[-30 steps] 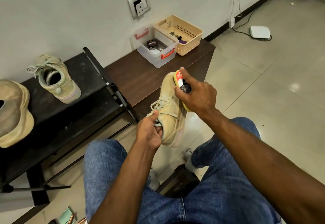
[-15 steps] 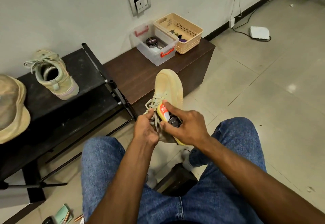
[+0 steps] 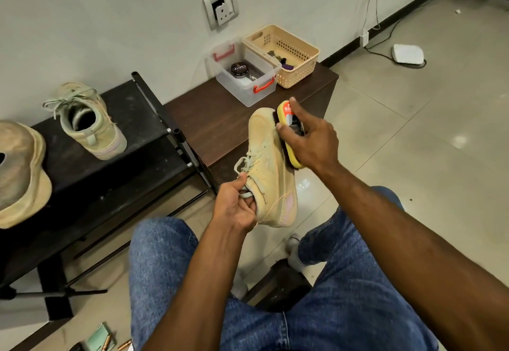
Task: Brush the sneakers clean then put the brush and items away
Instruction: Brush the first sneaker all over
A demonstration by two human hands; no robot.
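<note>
A tan sneaker (image 3: 271, 169) is held in the air above my knees, toe pointing away. My left hand (image 3: 237, 206) grips it at the collar, fingers inside the opening. My right hand (image 3: 311, 135) grips a yellow brush (image 3: 287, 127) with a red label, its dark bristles pressed against the sneaker's right side near the toe. The second tan sneaker (image 3: 88, 122) stands on the black shoe rack (image 3: 132, 108) at the left, heel toward me.
A clear plastic box (image 3: 245, 75) with red handles holds a polish tin (image 3: 239, 69). A beige basket (image 3: 283, 53) sits beside it on the dark brown bench (image 3: 209, 119). A tan hat (image 3: 19, 171) lies on the rack's left end. A white device (image 3: 407, 53) and cables lie on the tiled floor.
The brush has moved from near the laces forward to the toe side of the sneaker. The sneaker has turned slightly so its side faces the brush.
</note>
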